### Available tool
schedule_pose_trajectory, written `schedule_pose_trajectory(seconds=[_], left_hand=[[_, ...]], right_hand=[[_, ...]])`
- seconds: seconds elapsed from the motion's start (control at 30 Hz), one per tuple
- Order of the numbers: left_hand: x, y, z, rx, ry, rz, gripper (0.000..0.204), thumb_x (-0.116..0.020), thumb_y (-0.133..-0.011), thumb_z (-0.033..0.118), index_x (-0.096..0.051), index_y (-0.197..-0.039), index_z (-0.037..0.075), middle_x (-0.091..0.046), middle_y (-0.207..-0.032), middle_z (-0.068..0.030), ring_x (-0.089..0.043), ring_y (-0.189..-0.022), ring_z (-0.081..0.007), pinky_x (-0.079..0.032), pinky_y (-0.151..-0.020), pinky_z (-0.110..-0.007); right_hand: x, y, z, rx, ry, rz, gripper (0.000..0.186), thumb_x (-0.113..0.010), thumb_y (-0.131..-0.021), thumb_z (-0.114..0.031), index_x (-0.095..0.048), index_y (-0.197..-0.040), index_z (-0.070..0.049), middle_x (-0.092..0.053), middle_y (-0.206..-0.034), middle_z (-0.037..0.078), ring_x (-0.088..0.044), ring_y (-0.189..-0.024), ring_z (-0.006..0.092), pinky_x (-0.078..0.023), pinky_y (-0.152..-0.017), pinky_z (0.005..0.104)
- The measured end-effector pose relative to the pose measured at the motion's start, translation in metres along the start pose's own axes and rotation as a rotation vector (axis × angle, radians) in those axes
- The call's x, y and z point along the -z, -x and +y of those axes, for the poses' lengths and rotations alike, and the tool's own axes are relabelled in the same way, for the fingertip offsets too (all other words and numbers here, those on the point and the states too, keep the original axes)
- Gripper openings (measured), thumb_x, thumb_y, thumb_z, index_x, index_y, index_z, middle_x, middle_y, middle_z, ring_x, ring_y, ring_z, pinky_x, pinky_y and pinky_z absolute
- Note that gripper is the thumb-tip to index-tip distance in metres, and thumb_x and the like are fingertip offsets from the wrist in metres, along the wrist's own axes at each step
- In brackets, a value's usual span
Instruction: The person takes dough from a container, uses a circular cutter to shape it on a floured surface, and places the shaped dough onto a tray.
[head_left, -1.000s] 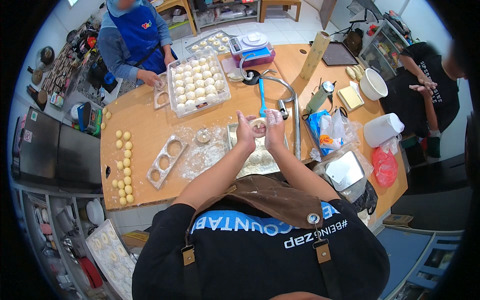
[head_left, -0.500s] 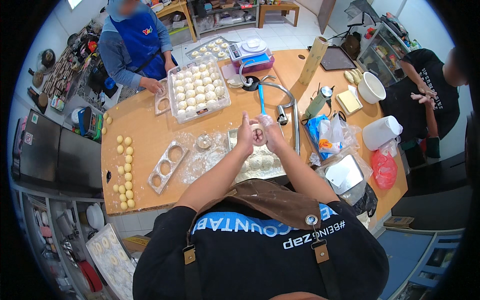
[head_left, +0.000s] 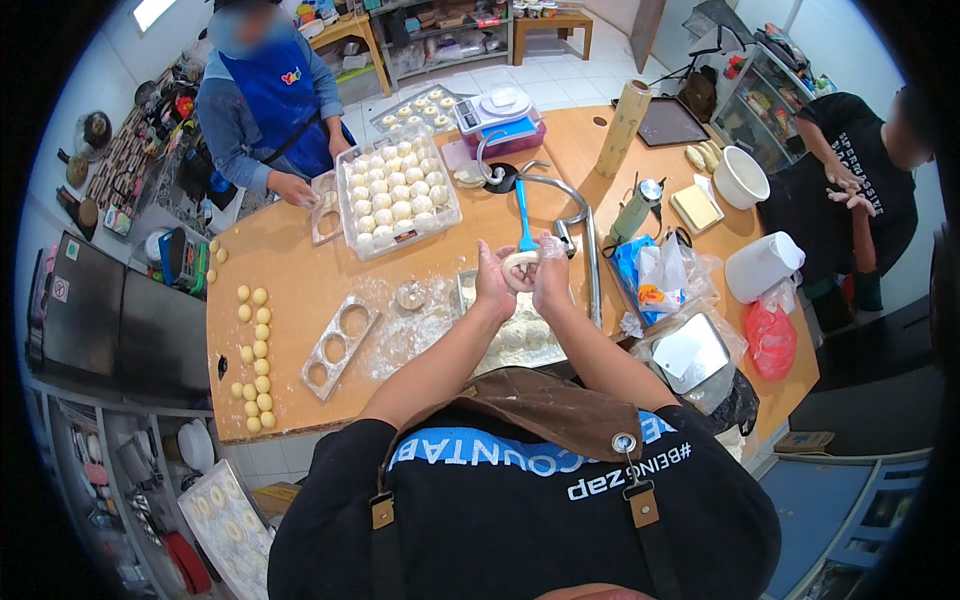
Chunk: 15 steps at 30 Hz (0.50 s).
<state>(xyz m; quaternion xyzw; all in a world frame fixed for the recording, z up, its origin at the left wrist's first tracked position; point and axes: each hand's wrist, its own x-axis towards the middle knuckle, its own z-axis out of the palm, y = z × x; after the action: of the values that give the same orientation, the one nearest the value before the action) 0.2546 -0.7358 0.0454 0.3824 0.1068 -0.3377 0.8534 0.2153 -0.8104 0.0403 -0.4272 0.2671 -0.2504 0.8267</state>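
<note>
A pale dough ring (head_left: pixel 511 263) is held between my two hands above the table. My left hand (head_left: pixel 492 284) curves round its left side. On the other side my right hand (head_left: pixel 551 280) grips it, and fingers show in the ring's hole. Flour whitens my fingers. Beneath my wrists lies a metal tray (head_left: pixel 560 350) of floured dough balls (head_left: pixel 512 338), partly hidden by my forearms. Just beyond my hands is a blue-handled brush (head_left: pixel 523 210). To the left, a round metal cutter (head_left: pixel 410 295) rests on scattered flour beside a board with round holes (head_left: pixel 336 350).
A clear plastic box (head_left: pixel 400 232) of dough balls stands far left, near a co-worker's hand (head_left: pixel 292 188). Dough balls (head_left: pixel 261 349) line the table's left side. A curved metal hook (head_left: pixel 594 270), plastic bags (head_left: pixel 665 275), a white jug (head_left: pixel 763 264) and a metal scale (head_left: pixel 692 350) crowd the right.
The dough ring has tilted in my hands, and its hole shows at a different angle. My left thumb has dropped from upright toward the ring.
</note>
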Motion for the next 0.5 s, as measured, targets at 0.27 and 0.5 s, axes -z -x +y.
schedule_pose_trajectory(seconds=[0.27, 0.5], left_hand=[[0.015, 0.004, 0.006, -0.098, -0.537, -0.096, 0.064, -0.029, -0.09, 0.064, -0.05, -0.093, 0.003, -0.051, -0.058, -0.0033, -0.05, -0.046, -0.0115, -0.043, -0.046, -0.024], [0.016, 0.007, 0.022, -0.068, -0.645, -0.076, 0.062, -0.034, -0.091, 0.06, -0.052, -0.098, 0.001, -0.05, -0.064, -0.0045, -0.051, -0.052, -0.0114, -0.044, -0.048, -0.025]], right_hand=[[-0.011, 0.013, -0.017, -0.146, 0.157, -0.157, 0.026, -0.048, -0.094, -0.033, -0.05, -0.102, -0.008, -0.053, -0.074, 0.004, -0.055, -0.054, 0.0123, -0.044, -0.042, 0.0244], [-0.004, 0.005, -0.012, -0.232, 0.251, -0.331, 0.035, -0.045, -0.094, -0.04, -0.051, -0.098, -0.006, -0.051, -0.062, 0.001, -0.049, -0.048, 0.0099, -0.038, -0.04, 0.0232]])
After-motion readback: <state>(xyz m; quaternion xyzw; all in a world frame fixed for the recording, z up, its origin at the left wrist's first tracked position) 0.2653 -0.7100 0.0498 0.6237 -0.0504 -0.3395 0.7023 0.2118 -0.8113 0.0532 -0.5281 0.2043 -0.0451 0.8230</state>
